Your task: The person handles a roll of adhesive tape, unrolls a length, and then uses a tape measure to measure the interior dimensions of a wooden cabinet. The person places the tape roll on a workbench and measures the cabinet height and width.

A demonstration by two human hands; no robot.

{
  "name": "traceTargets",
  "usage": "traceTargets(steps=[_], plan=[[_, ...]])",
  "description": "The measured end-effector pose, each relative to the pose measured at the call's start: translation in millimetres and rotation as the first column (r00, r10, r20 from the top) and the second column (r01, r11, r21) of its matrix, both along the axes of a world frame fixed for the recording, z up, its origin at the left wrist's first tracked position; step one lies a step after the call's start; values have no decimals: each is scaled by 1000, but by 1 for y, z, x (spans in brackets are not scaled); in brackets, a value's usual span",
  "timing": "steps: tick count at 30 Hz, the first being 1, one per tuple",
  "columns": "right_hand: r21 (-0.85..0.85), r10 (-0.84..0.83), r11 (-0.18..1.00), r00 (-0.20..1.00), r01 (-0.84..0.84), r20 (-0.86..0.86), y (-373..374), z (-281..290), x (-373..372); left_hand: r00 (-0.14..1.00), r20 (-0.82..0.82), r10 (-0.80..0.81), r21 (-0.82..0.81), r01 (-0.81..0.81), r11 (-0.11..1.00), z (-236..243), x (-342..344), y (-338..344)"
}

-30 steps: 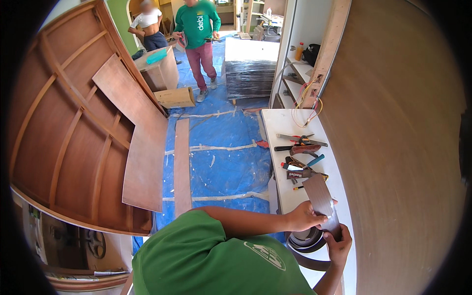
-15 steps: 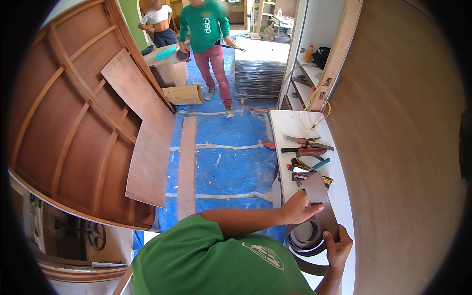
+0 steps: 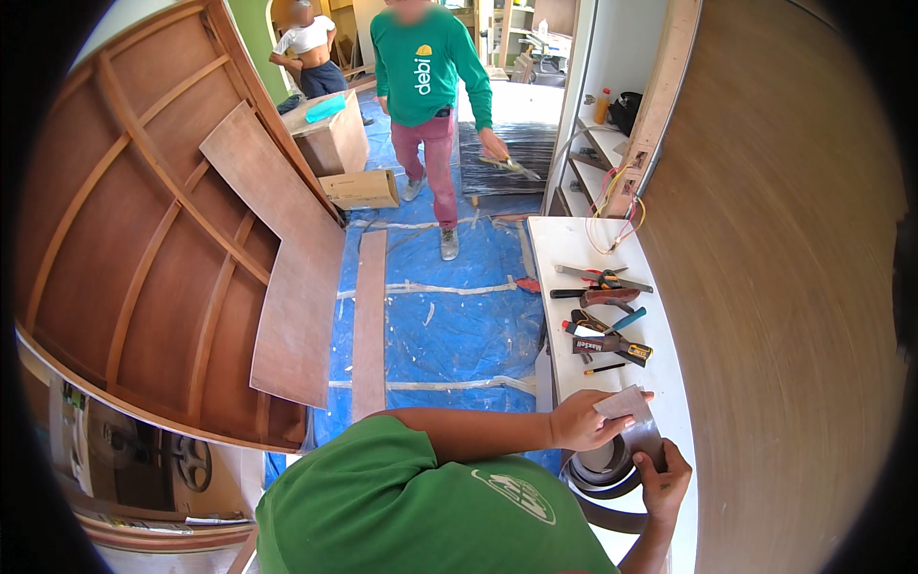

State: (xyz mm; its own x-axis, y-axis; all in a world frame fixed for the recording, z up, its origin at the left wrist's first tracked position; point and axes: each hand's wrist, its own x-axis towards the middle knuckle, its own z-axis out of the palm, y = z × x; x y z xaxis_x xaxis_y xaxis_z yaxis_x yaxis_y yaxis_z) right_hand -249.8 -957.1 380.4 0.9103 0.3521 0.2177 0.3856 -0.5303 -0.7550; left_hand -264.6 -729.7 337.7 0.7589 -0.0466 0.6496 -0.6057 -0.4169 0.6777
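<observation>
A roll of dark brown edge banding [image 3: 578, 478] stands in loose coils on the white countertop [image 3: 564, 251], close to my body at the right. My left hand [image 3: 577, 422] pinches the strip's free end, where a paler grey-brown face shows. A little nearer to me, my right hand [image 3: 666, 478] grips the same strip by its edge, thumb on top. Part of the coil is hidden behind my hands. Just beyond my left hand lies a pencil [image 3: 604, 369].
Farther along the countertop lie a teal-handled tool [image 3: 626, 320], a dark tube [image 3: 598, 344], and several blades and cutters [image 3: 604, 278]. A co-worker [image 3: 426, 77] with pliers [image 3: 516, 166] walks on the blue floor sheet [image 3: 449, 330]. Thin plywood [image 3: 296, 316] leans at left; a tall wood panel [image 3: 765, 287] borders the right.
My left hand has come down toward the coil, and the strip's end now shows its paler face. The pencil has come into sight. The co-worker has stepped nearer.
</observation>
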Motion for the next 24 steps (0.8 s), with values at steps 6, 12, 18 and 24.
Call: traceTargets(steps=[6,12,18,24], plan=[[-33,-37,999,998,35,-46,-6,0,0,995,-83,-60,-59,55,997,-2,-1,-3],[-15,-33,999,999,33,-37,-11,-5,0,979,-154,-135,-207,102,973,-6,-1,-5],[-39,-36,999,999,34,-28,-15,-6,-2,946,-248,-208,-283,135,950,-12,-4,-7],[-14,14,1000,1000,-14,-14,-16,-1,-4,845,-349,-406,-514,189,837,-12,-6,-3]])
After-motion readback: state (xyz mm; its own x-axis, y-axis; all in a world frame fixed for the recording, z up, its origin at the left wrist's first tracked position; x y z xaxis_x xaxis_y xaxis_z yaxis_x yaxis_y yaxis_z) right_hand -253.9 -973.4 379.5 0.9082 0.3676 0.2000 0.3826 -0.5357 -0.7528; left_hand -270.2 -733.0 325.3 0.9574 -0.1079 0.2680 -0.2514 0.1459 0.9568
